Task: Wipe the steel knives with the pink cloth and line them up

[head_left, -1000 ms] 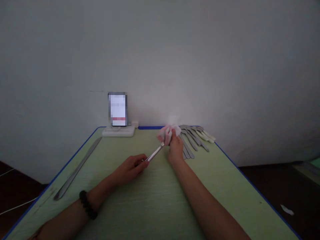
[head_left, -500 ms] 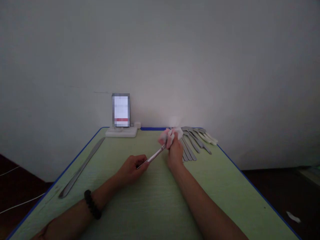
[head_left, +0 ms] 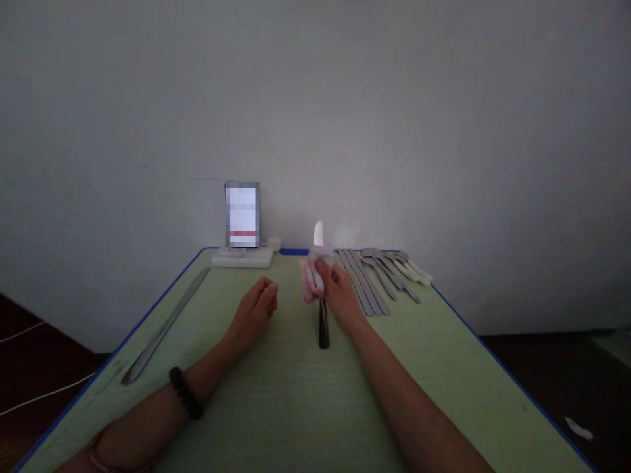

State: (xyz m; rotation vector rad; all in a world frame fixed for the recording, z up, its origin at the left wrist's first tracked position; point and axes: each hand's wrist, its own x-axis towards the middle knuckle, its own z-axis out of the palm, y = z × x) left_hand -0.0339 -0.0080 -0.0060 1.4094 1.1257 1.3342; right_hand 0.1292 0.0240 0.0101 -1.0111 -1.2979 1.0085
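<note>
My right hand [head_left: 340,292] grips a table knife [head_left: 323,325] through a pink and white cloth [head_left: 311,279] wrapped around its middle. The knife is upright in view, its shiny blade tip above the cloth and its dark-looking handle below. To the left, my left hand [head_left: 255,305] is closed with the fingers curled in, apart from the knife, and nothing shows in it. Another table knife [head_left: 170,322] lies slanted along the table's left edge. Just right of my right hand, several knives [head_left: 362,282] lie side by side.
Several spoons and forks [head_left: 387,269] lie at the back right, beside some white-handled pieces [head_left: 414,270]. A phone with a blurred screen [head_left: 242,213] stands on a white base [head_left: 241,258] at the back left. The green table [head_left: 276,407] has a blue edge and meets a wall.
My left hand has let go of the knife handle and drawn slightly up and left. My right hand has moved left with the cloth, and the knife has swung upright.
</note>
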